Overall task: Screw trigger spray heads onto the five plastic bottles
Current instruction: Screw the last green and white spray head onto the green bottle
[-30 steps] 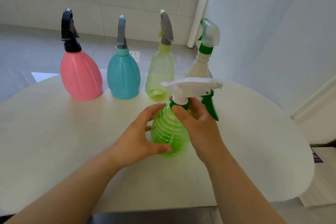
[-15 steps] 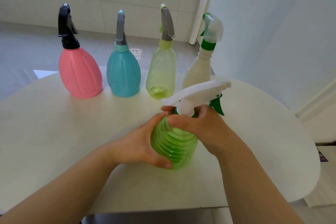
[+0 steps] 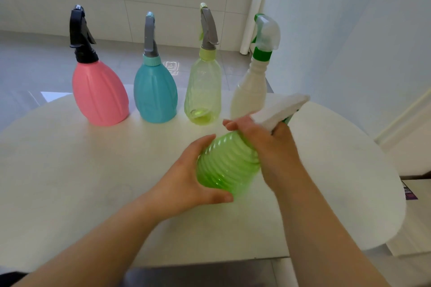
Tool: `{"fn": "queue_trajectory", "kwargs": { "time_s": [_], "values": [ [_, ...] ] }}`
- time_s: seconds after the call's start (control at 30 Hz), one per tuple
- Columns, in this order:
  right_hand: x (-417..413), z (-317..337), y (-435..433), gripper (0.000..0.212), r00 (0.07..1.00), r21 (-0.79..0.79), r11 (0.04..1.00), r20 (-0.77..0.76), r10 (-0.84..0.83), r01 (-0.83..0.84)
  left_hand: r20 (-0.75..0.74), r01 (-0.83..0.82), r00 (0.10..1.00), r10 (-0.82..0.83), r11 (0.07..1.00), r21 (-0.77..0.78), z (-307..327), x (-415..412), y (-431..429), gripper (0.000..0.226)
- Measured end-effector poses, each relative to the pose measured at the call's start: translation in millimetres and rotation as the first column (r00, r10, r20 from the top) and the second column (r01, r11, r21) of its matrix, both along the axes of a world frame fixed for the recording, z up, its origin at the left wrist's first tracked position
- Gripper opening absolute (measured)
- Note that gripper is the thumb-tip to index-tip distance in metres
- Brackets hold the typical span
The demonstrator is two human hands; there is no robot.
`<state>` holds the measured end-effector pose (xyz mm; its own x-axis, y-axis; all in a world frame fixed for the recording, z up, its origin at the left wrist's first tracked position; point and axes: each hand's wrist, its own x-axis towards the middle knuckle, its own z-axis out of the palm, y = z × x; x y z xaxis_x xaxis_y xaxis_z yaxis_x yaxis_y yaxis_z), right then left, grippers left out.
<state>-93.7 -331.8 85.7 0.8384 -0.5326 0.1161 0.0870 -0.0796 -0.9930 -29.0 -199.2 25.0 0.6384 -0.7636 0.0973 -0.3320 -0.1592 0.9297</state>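
Head view, centre of frame: a person tilts the green ribbed bottle toward the upper right, over the white table; whether its base touches the top cannot be told
Left hand: fingers and thumb curled round the bottle's body, clamped on it
Right hand: fingers wrapped round the neck just under the white trigger head, which blurs toward the right
Done, by the look of it: four bottles stand capped in a row across the upper half, pink bottle at left, then teal bottle, pale yellow-green bottle and white bottle, each with a spray head upright on its neck
Left to do: likely only the final tightening of this fifth head; the hand hides the collar, so how far it is seated cannot be told
Around: grey tiled floor and pale wall behind, a purple-printed item at the right edge
In the way: the white bottle, just beyond the spray head's tip
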Motion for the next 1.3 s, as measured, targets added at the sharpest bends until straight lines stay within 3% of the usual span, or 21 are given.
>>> {"fn": "queue_trajectory", "kwargs": {
  "time_s": [0.07,0.13,0.23,0.47,0.57,0.63,0.7,0.77,0.87,1.03,1.1,1.2,1.3],
  "values": [
    [-6.6,4.4,-8.3,0.018,0.974,0.095,0.969,0.048,0.223,-0.226,-0.03,0.126,0.992,-0.125,0.991,0.041,5.8,5.5,7.5,0.097],
    [-8.6,2.7,-8.4,0.016,0.956,0.082,0.953,0.04,0.29,-0.293,-0.064,0.21,0.976,-0.208,0.977,0.027,6.6,3.0,8.7,0.088],
    [-4.1,-1.3,-4.3,0.02,0.987,0.067,0.985,-0.013,0.163,-0.161,-0.068,0.124,0.99,-0.123,0.992,0.008,1.2,-3.7,5.4,0.08],
    [5.0,-4.0,10.9,0.027,0.991,-0.019,0.991,0.04,-0.13,0.131,0.118,-0.155,0.979,0.164,0.984,-0.088,-15.4,-21.7,-0.6,0.085],
    [3.8,-4.1,5.8,0.024,0.99,-0.022,0.99,0.018,-0.14,0.14,0.092,-0.095,0.991,0.098,0.995,-0.044,-13.8,-16.8,-0.1,0.092],
    [-2.9,-2.1,-1.6,0.022,1.0,0.011,1.0,0.011,-0.01,0.01,0.004,0.058,0.998,-0.059,0.998,0.016,-6.6,-3.6,6.5,0.1],
    [-10.2,2.3,-3.7,0.019,0.97,0.017,0.97,0.045,0.241,-0.242,-0.093,0.216,0.973,-0.211,0.975,0.055,3.0,6.5,12.3,0.104],
    [-12.5,3.7,-2.9,0.016,0.928,-0.031,0.929,0.037,0.371,-0.37,-0.125,0.321,0.941,-0.314,0.946,0.039,7.9,6.9,12.2,0.095],
    [-7.2,3.0,-0.6,0.023,0.971,-0.095,0.966,-0.027,0.239,-0.24,-0.129,0.227,0.965,-0.227,0.974,-0.011,2.0,0.2,7.1,0.08],
    [2.4,-5.4,18.9,0.027,0.998,-0.129,0.991,0.068,-0.014,0.023,0.03,-0.018,0.999,0.02,0.998,-0.06,-13.5,-4.2,2.8,0.086],
    [3.1,-10.5,21.2,0.014,0.997,-0.113,0.993,0.072,-0.035,0.043,0.046,-0.056,0.997,0.06,0.996,-0.074,-16.8,-3.2,1.0,0.088],
    [-2.1,-19.9,21.4,0.032,0.998,-0.153,0.988,-0.058,0.0,-0.009,0.035,-0.05,0.998,0.052,0.998,-0.047,-19.5,0.9,-0.5,0.095],
    [-10.8,-22.3,23.9,0.033,0.994,-0.259,0.965,-0.111,0.011,-0.04,0.061,-0.003,0.998,0.0,0.999,0.046,-17.7,2.4,0.8,0.112]
  ]
}}
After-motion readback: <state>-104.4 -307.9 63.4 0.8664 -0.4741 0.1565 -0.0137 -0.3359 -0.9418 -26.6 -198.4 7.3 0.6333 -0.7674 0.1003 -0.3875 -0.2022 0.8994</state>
